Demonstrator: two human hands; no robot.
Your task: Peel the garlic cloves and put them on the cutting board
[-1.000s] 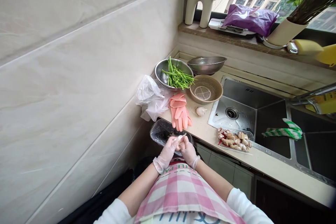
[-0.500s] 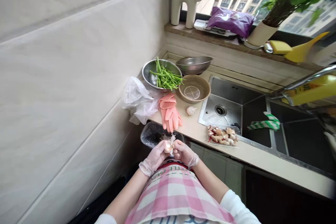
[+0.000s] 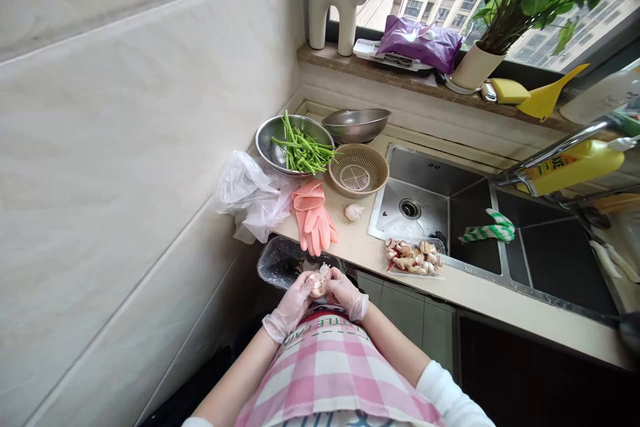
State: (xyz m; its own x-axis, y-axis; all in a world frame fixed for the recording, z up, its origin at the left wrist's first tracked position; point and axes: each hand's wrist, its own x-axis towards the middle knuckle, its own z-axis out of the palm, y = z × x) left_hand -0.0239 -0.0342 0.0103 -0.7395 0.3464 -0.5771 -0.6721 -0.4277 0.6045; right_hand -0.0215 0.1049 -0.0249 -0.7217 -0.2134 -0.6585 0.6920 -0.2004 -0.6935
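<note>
Both my hands wear thin clear gloves and meet close to my chest, above a bin lined with a dark bag [image 3: 280,261]. My left hand [image 3: 295,293] and my right hand [image 3: 343,290] are closed together on a garlic bulb [image 3: 319,283] with papery skin sticking up. A clear tray of garlic cloves and ginger pieces [image 3: 413,257] lies on the counter edge to the right. Another whole garlic bulb [image 3: 353,212] rests on the counter beyond it.
Pink rubber gloves [image 3: 313,217] hang over the counter edge beside a crumpled clear plastic bag [image 3: 250,197]. Behind stand a steel bowl of green stems [image 3: 290,143], an empty steel bowl [image 3: 356,123] and a beige strainer basket [image 3: 357,170]. A steel sink [image 3: 450,203] lies right.
The view has swung right and up, showing more of the sink and windowsill. My hands stay together over the bin, still working at the garlic bulb, now held a little lower.
</note>
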